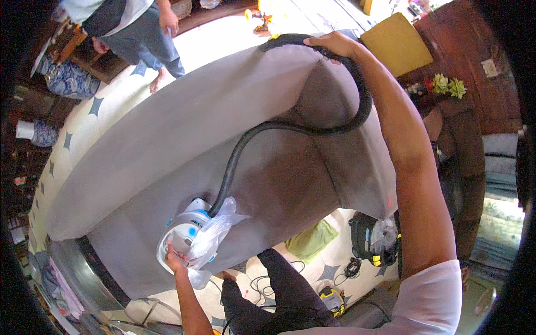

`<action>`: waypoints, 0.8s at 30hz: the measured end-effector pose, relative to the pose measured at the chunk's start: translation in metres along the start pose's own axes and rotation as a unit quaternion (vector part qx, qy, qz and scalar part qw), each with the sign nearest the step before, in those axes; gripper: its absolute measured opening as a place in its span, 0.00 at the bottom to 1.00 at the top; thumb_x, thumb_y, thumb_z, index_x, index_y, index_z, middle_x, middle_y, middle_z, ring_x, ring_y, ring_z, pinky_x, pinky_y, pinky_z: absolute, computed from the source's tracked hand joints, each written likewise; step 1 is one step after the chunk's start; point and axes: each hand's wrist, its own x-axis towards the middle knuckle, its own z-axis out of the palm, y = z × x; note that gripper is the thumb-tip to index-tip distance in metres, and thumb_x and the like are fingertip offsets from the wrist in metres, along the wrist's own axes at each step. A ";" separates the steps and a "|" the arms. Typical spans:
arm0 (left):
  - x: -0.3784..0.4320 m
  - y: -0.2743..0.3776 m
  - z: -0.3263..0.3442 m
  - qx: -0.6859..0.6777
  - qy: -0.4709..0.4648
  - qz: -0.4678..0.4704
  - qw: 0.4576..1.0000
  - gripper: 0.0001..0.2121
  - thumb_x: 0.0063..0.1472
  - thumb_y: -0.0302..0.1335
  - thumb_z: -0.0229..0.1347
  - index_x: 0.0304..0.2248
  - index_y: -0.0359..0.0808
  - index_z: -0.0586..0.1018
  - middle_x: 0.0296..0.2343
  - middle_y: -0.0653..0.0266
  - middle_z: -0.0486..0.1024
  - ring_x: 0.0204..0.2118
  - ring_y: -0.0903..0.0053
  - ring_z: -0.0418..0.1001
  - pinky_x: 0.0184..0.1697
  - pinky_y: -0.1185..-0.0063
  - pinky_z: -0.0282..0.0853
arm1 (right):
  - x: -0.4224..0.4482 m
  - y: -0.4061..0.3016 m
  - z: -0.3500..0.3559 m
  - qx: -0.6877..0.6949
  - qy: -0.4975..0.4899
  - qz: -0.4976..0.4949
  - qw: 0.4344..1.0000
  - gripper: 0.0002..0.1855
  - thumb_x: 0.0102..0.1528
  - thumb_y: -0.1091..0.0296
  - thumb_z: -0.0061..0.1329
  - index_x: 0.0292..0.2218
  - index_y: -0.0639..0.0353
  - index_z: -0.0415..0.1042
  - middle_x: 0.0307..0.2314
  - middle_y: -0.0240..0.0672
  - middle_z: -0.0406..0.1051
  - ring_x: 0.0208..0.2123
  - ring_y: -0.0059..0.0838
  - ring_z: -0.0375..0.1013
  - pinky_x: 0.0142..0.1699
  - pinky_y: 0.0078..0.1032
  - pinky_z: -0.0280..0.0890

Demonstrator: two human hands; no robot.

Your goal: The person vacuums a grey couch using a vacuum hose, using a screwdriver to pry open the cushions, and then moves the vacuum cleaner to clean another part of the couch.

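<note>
A grey upholstered sofa [268, 167] fills the middle of the view. My right hand [335, 45] is closed around the black ribbed hose [363, 100] at the top edge of the backrest. From there the hose curves down across the seat to a white and blue vacuum machine [180, 230], which rests on the seat at the lower left. Clear plastic film [215, 234] is draped over part of that machine. My left hand [175, 258] is at the machine's front, fingers at its handle area beside the film; the exact hold is partly hidden.
Another person [142, 37] stands beyond the sofa at the upper left. On the tiled floor near my legs lie a green cloth [312, 240], a black machine [368, 238], a yellow and grey device [332, 299] and loose cables [261, 289]. A cordless drill [263, 21] is at the top.
</note>
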 end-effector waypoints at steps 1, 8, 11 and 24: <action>0.001 -0.001 0.001 0.004 -0.004 0.002 1.000 0.22 0.61 0.46 0.58 0.18 0.41 0.67 0.11 0.69 0.61 0.10 0.79 0.59 0.11 0.76 0.60 | 0.001 0.008 -0.003 0.016 0.017 0.027 0.999 0.31 0.51 0.32 0.54 0.29 0.56 0.78 0.13 0.29 0.66 0.12 0.20 0.65 0.18 0.20 0.62; 0.003 -0.005 0.002 -0.017 -0.018 0.029 0.999 0.22 0.60 0.48 0.58 0.20 0.40 0.68 0.11 0.68 0.62 0.09 0.78 0.59 0.10 0.76 0.59 | -0.002 0.076 -0.026 0.098 0.081 0.092 0.988 0.31 0.50 0.33 0.56 0.26 0.58 0.77 0.13 0.29 0.66 0.11 0.21 0.64 0.17 0.22 0.60; 0.009 -0.005 0.003 -0.009 -0.018 -0.011 1.000 0.23 0.60 0.49 0.58 0.20 0.40 0.68 0.11 0.68 0.61 0.09 0.78 0.59 0.10 0.76 0.59 | 0.000 0.095 -0.029 0.133 0.107 0.121 0.978 0.30 0.49 0.34 0.59 0.25 0.58 0.77 0.13 0.28 0.67 0.12 0.20 0.65 0.19 0.21 0.61; 0.002 0.004 0.001 0.014 -0.019 0.015 1.000 0.24 0.60 0.50 0.57 0.20 0.40 0.67 0.11 0.68 0.61 0.09 0.77 0.59 0.10 0.76 0.60 | -0.041 0.133 -0.034 0.315 0.132 0.169 0.925 0.26 0.52 0.38 0.58 0.27 0.57 0.77 0.14 0.27 0.68 0.11 0.20 0.64 0.17 0.20 0.61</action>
